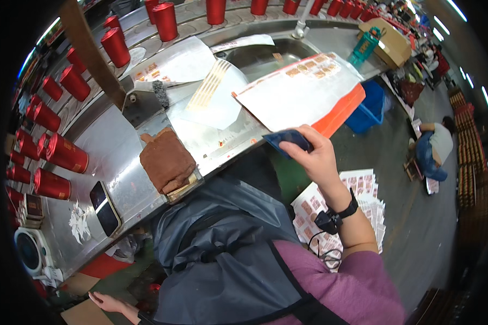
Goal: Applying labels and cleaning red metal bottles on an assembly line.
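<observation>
Flat blue tool (286, 139) held right of brown cloth (168, 161)

Right hand (315, 150): thumb and fingers pinching tool, near white-and-orange sheet (293, 97). Left hand (107, 303): well below cloth, near cardboard (84, 316), fingers loosely extended, released.

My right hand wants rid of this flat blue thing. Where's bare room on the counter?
The steel counter shows bare between the phone and the brown cloth. Another patch lies just left of the green bottle. Red canisters crowd the left end; paper sheets cover much of the middle.
</observation>
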A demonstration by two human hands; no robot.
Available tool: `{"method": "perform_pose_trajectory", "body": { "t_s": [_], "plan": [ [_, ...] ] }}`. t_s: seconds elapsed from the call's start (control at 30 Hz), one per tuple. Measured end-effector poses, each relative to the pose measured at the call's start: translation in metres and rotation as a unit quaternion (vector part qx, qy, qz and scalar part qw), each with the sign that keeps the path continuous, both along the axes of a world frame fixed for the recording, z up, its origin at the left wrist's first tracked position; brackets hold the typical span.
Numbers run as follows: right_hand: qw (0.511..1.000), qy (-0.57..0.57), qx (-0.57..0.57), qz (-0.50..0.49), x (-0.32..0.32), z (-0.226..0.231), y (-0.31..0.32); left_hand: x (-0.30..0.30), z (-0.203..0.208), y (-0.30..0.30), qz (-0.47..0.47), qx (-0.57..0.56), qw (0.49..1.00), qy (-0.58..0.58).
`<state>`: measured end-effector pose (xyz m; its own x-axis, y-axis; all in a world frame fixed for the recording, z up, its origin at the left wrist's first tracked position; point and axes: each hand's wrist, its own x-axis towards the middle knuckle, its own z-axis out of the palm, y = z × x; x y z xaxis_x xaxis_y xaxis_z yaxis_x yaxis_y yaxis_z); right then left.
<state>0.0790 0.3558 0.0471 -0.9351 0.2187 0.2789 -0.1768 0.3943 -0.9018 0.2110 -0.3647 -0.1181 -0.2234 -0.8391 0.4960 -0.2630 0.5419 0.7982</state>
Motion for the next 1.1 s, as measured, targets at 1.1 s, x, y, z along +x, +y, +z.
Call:
{"method": "perform_pose_trajectory", "body": {
  "t_s": [1.1],
  "plan": [
    [0.930, 0.106, -0.342, -0.079, 0.121, -0.038, 0.072, -0.126, 0.080, 0.182, -0.416, -0.234, 0.877, -0.055]
  ]
}}
